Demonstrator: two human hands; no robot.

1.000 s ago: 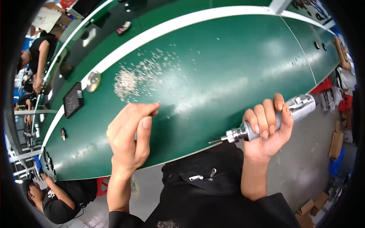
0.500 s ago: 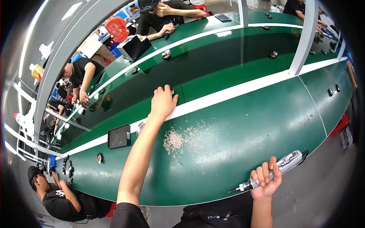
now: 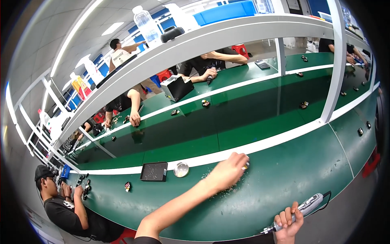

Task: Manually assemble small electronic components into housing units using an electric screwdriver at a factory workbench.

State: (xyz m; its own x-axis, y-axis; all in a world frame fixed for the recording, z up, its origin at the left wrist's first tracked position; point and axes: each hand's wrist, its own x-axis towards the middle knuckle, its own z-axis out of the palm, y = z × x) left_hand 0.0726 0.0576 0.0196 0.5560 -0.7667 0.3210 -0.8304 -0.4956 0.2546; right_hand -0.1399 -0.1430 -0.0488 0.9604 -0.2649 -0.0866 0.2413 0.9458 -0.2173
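My left hand (image 3: 228, 171) is closed around a small dark part (image 3: 245, 166) with a yellow and white patch. Most of that part is hidden by my fingers. Under and around this hand lie scattered tiny pale screws (image 3: 221, 194) on the green tabletop (image 3: 284, 175). My right hand (image 3: 289, 223) grips a silver electric screwdriver (image 3: 309, 204) at the table's near right edge, its bit pointing left. A shallow black tray (image 3: 154, 172) and a round, shiny dish (image 3: 181, 169) stand to the left of my left hand.
A white rail (image 3: 260, 147) divides my table from a dark conveyor strip (image 3: 243, 116) carrying small dark parts. Grey posts (image 3: 335, 65) hold a shelf (image 3: 203, 38) above. One small part (image 3: 128, 186) lies left of the tray. A co-worker (image 3: 65, 203) sits at the left; others work across.
My left hand has come back from the conveyor strip to over the screws, now with a small dark part in it. The right hand still grips the screwdriver. The view has tilted up.
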